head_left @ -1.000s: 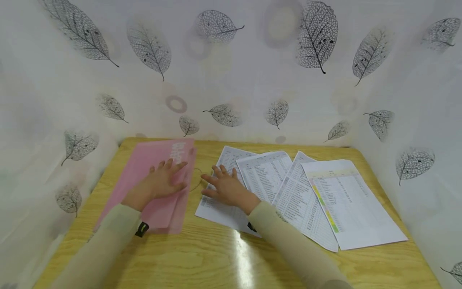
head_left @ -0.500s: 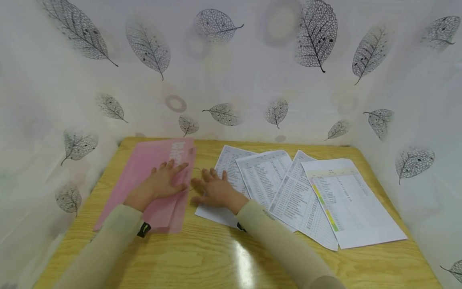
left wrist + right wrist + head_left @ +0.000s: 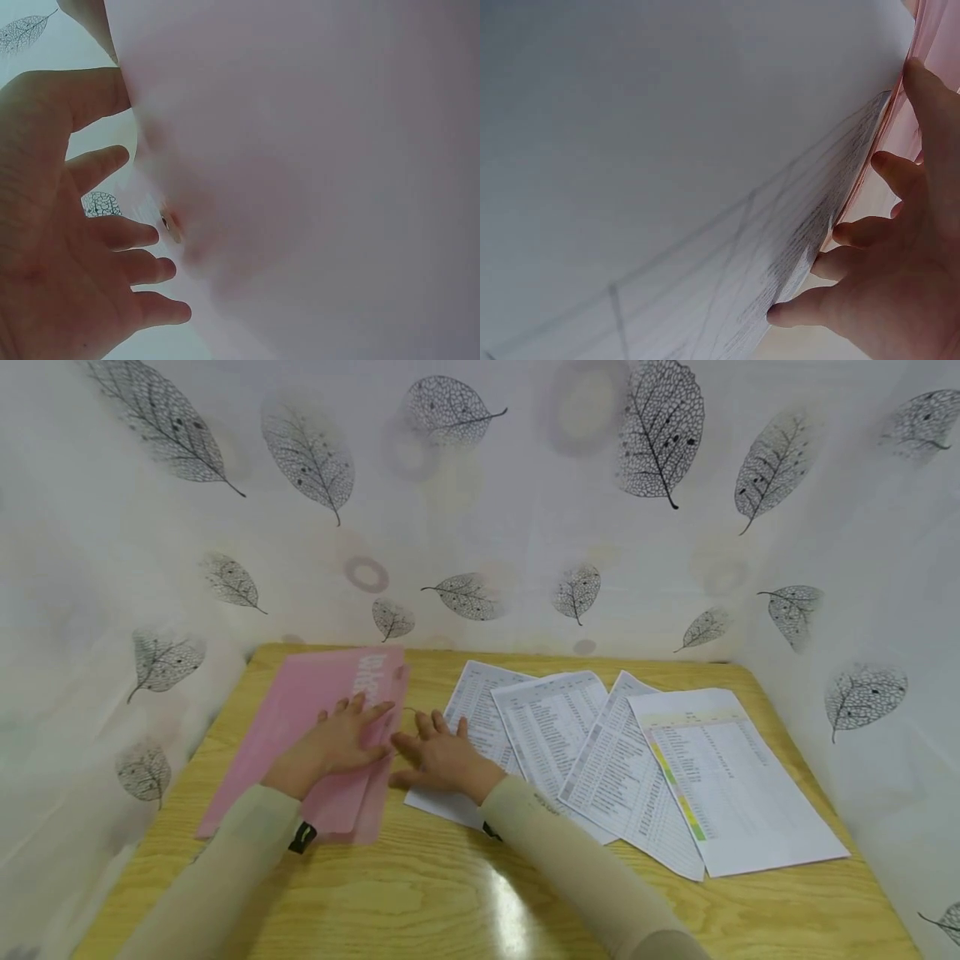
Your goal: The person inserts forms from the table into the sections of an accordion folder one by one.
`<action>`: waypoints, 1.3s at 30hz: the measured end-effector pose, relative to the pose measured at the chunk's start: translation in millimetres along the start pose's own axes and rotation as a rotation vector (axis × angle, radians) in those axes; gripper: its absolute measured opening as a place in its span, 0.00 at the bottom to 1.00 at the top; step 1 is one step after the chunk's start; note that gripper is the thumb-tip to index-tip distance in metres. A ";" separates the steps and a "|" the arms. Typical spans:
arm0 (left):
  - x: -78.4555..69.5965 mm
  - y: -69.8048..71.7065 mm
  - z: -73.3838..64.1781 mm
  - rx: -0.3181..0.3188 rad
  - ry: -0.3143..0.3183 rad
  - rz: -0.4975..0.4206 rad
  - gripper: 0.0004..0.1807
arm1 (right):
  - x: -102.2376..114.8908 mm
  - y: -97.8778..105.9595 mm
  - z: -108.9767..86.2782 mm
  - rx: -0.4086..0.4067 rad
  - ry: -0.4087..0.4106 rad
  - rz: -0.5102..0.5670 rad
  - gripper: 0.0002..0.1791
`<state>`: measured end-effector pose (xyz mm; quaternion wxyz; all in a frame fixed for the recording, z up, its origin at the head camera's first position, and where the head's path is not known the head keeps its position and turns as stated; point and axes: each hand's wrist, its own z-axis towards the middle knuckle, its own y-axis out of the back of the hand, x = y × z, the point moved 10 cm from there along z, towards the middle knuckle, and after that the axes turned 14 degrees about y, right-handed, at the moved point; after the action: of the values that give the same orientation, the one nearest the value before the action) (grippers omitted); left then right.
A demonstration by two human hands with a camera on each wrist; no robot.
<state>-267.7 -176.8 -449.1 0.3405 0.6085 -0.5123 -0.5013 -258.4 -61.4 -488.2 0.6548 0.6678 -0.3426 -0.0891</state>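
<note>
- Backdrop: pale, printed with dark skeleton leaves, rising behind and at both sides of the surface.
- Surface: yellowish wood grain, with a bright reflection near the front.
- Papers: fanned out and overlapping from the middle to the right; printed tables, the rightmost with a yellow and green strip down its left side.
- Folder: pink, lying flat on the left, white lettering near its upper right corner.
- Sleeves: pale, reaching in from the front.
- Left hand: laid over the folder, fingers spread apart, tips towards its right edge.
- Right hand: over the leftmost paper, fingers apart, index tip at the folder's right edge; whether it touches, I cannot tell.
- Strap: black, below the left wrist.
- Loop: thin, between folder and papers, partly hidden.
</note>
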 end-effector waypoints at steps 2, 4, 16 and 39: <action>0.5 -0.5 0.3 0.001 0.002 -0.003 0.41 | -0.8 -1.7 1.4 0.005 -0.008 0.002 0.43; 1.0 -0.6 0.7 -0.001 0.003 -0.007 0.41 | -1.3 -2.9 2.2 0.013 -0.016 0.000 0.43; 1.1 0.6 2.9 0.002 -0.014 -0.032 0.40 | 0.4 -5.2 6.9 0.028 -0.069 0.002 0.46; -3.3 32.8 -4.7 -0.120 -0.063 -0.079 0.27 | 1.7 -6.1 5.6 0.074 -0.122 -0.024 0.47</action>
<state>-272.4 -182.0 -416.5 0.3402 0.5908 -0.4675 -0.5628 -258.2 -67.5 -494.0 0.6064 0.6890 -0.3768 -0.1248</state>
